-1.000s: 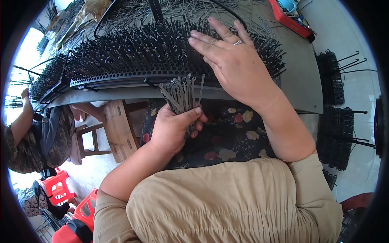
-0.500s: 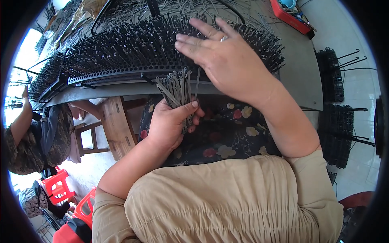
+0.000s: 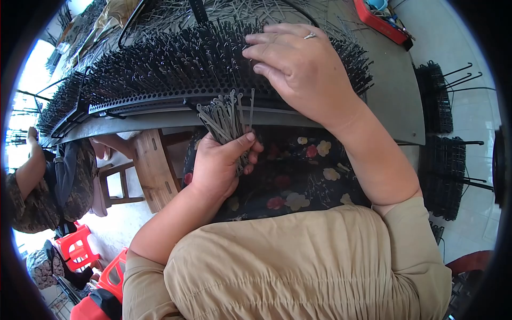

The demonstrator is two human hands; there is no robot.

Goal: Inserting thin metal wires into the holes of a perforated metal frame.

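Note:
My left hand (image 3: 217, 162) is closed round a bundle of thin grey metal strips (image 3: 224, 116) with small looped ends, held upright before the table edge. One strip (image 3: 252, 109) stands apart from the others, near the thumb and forefinger. Over the right part of a long black perforated rack (image 3: 144, 100) is my right hand (image 3: 309, 69), fingers stretched forward and slightly bent, the thumb apart. I see nothing in it. Dark hooked metal pieces (image 3: 165, 64) stand densely in the rack, some of them hidden behind that hand.
Loose metal strips (image 3: 256, 10) lie scattered across the back of the table. A red tray (image 3: 385, 24) with tools stands at the far right. Black racks (image 3: 445, 176) stand beyond the table's right side. At left are another person's arm (image 3: 32, 162), a wooden bench (image 3: 154, 170) and red stools (image 3: 77, 246).
My right hand has shifted a little to the right, its fingers drawn closer together. The left hand and its bundle have moved slightly left, and one strip now stands further apart.

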